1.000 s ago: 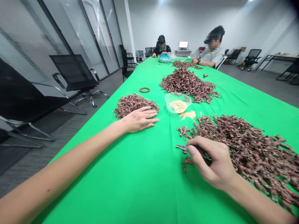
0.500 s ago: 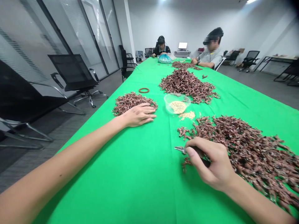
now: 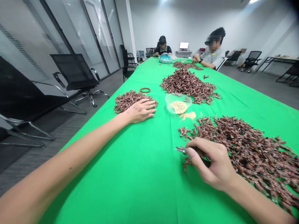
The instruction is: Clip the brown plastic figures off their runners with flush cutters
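My left hand (image 3: 141,110) lies flat, fingers stretched, against the near right side of a small heap of brown pieces (image 3: 125,101). My right hand (image 3: 213,161) is wrapped round a pair of pliers (image 3: 181,150) with metal jaws pointing left and dark handles. Nothing shows between the jaws. Beside and beyond that hand spreads a large heap of small brown, knobbly pieces (image 3: 247,146); what they are I cannot make out. A few loose pieces (image 3: 186,163) lie just below the pliers. Between the heaps stands a clear plastic bowl (image 3: 169,104) holding small pale beads or grains (image 3: 179,107).
Pale grains (image 3: 188,115) lie spilled beside the bowl on the green cloth (image 3: 144,174). Farther back are a brown ring (image 3: 145,90), another brown heap (image 3: 188,84) and a blue bag (image 3: 165,58). Two people (image 3: 211,56) sit at the far part. Chairs (image 3: 72,73) stand left.
My left hand has slid slightly away from me, farther onto the small heap. The right hand keeps its hold on the pliers. The person at the right has raised their hands a little.
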Motion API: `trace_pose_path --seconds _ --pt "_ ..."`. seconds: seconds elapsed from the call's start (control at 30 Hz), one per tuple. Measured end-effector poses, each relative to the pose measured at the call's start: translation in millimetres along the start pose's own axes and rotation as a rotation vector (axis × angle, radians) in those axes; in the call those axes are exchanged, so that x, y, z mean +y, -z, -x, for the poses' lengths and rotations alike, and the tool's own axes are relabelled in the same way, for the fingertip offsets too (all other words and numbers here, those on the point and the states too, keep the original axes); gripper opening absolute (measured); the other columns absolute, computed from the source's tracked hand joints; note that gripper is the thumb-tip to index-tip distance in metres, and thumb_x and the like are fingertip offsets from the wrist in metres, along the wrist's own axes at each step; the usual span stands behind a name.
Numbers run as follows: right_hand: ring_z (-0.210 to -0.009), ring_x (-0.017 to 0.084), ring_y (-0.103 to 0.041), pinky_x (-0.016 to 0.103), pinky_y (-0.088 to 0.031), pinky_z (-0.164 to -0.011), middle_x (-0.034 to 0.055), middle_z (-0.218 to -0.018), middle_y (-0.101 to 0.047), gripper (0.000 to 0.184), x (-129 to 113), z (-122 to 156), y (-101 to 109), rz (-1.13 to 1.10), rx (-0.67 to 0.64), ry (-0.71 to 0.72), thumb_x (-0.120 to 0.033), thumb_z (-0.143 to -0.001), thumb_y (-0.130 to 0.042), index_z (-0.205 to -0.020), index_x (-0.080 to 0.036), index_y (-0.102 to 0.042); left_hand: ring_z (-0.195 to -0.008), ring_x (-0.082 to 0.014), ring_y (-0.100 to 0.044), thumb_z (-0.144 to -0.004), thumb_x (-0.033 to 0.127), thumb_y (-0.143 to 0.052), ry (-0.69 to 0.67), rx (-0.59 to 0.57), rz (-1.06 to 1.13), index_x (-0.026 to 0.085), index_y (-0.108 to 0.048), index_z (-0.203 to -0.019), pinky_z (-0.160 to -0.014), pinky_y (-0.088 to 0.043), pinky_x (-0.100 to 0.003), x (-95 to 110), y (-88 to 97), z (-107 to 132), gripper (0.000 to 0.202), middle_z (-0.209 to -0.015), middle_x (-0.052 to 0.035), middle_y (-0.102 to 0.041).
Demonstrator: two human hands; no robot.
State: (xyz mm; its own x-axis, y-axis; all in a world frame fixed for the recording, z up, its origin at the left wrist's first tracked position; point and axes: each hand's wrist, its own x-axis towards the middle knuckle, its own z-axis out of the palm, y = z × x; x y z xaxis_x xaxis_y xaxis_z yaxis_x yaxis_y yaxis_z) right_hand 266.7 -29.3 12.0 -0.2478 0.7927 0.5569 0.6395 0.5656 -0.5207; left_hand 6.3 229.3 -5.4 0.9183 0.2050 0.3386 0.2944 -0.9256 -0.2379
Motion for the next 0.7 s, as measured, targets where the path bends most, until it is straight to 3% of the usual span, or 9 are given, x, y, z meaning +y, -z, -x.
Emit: trace_pose_path --seconds 0.13,0.2,0.33,0.4,0.47,0.53,0.7 --pt "-0.060 0.009 -0.051 0.025 -0.039 -0.059 -0.0028 -0.069 -0.059 0.006 0.4 2.4 -0.9 0.013 -0.015 0.006 -0.022 -0.092 -0.057 -0.092 -0.017 -0.062 -0.148 -0.0306 -0.033 -0.096 0.041 -0.053 0.068 0.025 -0.054 0.014 -0.050 -0.145 -0.123 -0.021 -0.054 24.2 19.5 10.4 0.055 -0.151 -0.0178 -0.047" --pt "-0.060 0.010 -0.051 0.026 -0.040 -0.059 -0.0025 -0.070 -0.059 0.006 0.2 3.2 -1.4 0.021 -0.018 0.014 -0.022 -0.092 -0.057 -0.093 -0.018 -0.062 -0.150 -0.0297 -0.028 -0.095 0.040 -0.053 0.187 0.071 -0.090 0.014 -0.044 -0.149 -0.124 -0.019 -0.053 42.0 31.7 21.7 0.061 -0.155 -0.0166 -0.043" --pt "-0.061 0.010 -0.052 0.026 -0.040 -0.058 -0.0022 -0.070 -0.059 0.007 -1.5 3.7 -2.5 0.029 -0.023 0.028 -0.022 -0.092 -0.057 -0.095 -0.018 -0.062 -0.153 -0.0358 0.001 -0.086 0.053 -0.061 0.653 0.177 -0.117 0.012 -0.025 -0.157 -0.124 -0.008 -0.058 76.0 46.8 51.9 0.090 -0.166 -0.0160 -0.016" --pt "-0.062 0.010 -0.053 0.026 -0.041 -0.059 -0.0018 -0.071 -0.060 0.007 -2.5 4.0 -3.4 0.029 -0.026 0.030 -0.022 -0.092 -0.057 -0.095 -0.018 -0.062 -0.151 -0.0423 0.011 -0.075 0.069 -0.064 0.925 0.129 -0.049 0.007 -0.014 -0.159 -0.121 -0.006 -0.063 85.5 46.4 64.6 0.115 -0.166 -0.0216 -0.002" --pt "-0.063 0.010 -0.054 0.026 -0.041 -0.060 -0.0014 -0.073 -0.061 0.007 -3.3 4.8 -4.5 0.027 -0.034 0.035 -0.021 -0.093 -0.057 -0.096 -0.018 -0.062 -0.149 -0.0471 0.011 -0.067 0.082 -0.062 1.161 0.030 0.077 0.001 -0.005 -0.158 -0.120 -0.008 -0.065 88.2 41.9 70.7 0.135 -0.163 -0.0290 0.006" --pt "-0.063 0.010 -0.054 0.026 -0.042 -0.060 -0.0012 -0.072 -0.060 0.008 -3.8 5.7 -5.7 0.025 -0.053 0.038 -0.021 -0.093 -0.057 -0.097 -0.018 -0.062 -0.149 -0.0484 0.007 -0.062 0.089 -0.059 1.296 -0.039 0.177 -0.004 0.002 -0.156 -0.120 -0.010 -0.063 85.7 35.6 68.2 0.145 -0.161 -0.0335 0.008" --pt "-0.062 0.010 -0.053 0.026 -0.041 -0.059 -0.0011 -0.072 -0.060 0.008 -4.4 6.6 -7.4 0.038 -0.072 0.046 -0.022 -0.093 -0.057 -0.096 -0.018 -0.062 -0.149 -0.0504 0.003 -0.050 0.091 -0.065 1.390 0.004 0.178 -0.004 0.007 -0.155 -0.121 -0.010 -0.062 71.8 20.5 38.0 0.159 -0.161 -0.0347 0.006"
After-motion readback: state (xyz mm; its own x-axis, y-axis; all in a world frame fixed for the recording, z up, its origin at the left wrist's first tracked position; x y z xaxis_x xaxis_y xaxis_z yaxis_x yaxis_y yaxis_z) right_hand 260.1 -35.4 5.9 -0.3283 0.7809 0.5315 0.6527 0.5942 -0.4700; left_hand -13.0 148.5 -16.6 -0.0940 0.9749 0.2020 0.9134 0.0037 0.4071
